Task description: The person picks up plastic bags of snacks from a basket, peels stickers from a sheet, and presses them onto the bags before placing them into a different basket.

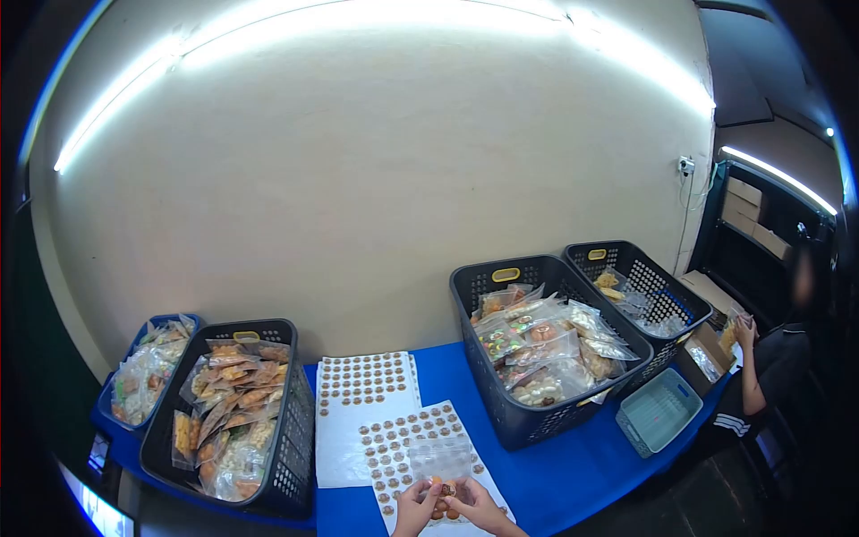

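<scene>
Near the bottom centre, my left hand (415, 507) and my right hand (477, 510) are close together, fingers closed around a clear plastic bag (440, 456). Round brown pieces show in the lower part of the bag, between my hands. The bag's upper part lies flat and looks see-through. Beneath it is a white sheet (387, 458) with rows of small round brown stickers. Another sticker sheet (349, 436) lies behind it to the left, on the blue table cover (528, 474).
Black baskets of bagged food stand at left (300, 421), centre right (510, 430) and back right (698, 309). A blue basket (106, 403) sits far left. A grey-green bin (662, 412) is at right, near a person (774, 371) holding a bag.
</scene>
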Demonstrator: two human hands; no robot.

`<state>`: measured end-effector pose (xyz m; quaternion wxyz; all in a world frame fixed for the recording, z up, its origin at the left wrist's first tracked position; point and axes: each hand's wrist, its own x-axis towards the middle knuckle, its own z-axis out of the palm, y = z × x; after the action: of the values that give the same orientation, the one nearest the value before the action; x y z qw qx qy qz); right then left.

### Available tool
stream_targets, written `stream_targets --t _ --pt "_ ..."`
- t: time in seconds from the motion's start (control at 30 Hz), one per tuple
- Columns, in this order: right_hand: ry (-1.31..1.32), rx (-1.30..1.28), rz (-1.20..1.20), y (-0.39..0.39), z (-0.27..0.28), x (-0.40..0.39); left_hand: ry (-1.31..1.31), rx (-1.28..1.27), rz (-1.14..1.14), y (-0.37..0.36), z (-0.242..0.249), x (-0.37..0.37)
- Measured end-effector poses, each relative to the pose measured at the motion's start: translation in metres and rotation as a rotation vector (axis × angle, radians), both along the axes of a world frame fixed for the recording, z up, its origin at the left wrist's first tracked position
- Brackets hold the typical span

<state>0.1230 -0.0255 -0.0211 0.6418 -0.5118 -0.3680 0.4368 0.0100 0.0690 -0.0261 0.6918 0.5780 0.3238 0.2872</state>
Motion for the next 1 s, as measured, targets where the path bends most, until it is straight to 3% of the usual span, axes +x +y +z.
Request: stream_targets --t 0.13,0.23,0.27,0.37,0.47,0.57,0.7,0.87,0.97,1.0 --pt "0.008 -0.006 -0.041 0.002 0.015 -0.009 0.037 0.029 0.018 -0.004 0.010 -0.009" --pt "0.007 -0.048 -0.110 0.001 0.037 -0.007 -0.163 0.234 -0.030 -0.010 0.000 -0.014" --pt "-0.005 -0.066 -0.135 -0.001 0.040 -0.006 -0.233 0.175 0.002 -0.019 -0.002 -0.008" --pt "0.071 0.001 -0.187 0.002 0.029 -0.002 -0.065 0.113 -0.046 -0.028 0.025 -0.005" --pt "0.106 0.070 -0.177 0.005 0.002 0.009 -0.088 0.081 -0.073 -0.029 0.029 -0.003" --pt "0.026 0.054 -0.131 0.000 0.017 0.016 -0.274 0.257 0.024 -0.035 0.005 0.010" --pt "-0.005 0.080 -0.060 -0.006 0.031 0.015 -0.097 0.235 -0.034 -0.024 -0.005 0.004" --pt "0.029 -0.098 0.054 -0.010 0.038 0.005 -0.122 0.131 0.269 -0.011 0.038 0.005" --pt "-0.141 0.157 0.089 0.004 0.000 -0.009 -0.160 0.126 0.357 0.002 0.054 -0.001" --pt "-0.216 0.135 0.087 0.006 0.002 -0.010 -0.159 0.150 0.346 0.004 0.054 -0.004"
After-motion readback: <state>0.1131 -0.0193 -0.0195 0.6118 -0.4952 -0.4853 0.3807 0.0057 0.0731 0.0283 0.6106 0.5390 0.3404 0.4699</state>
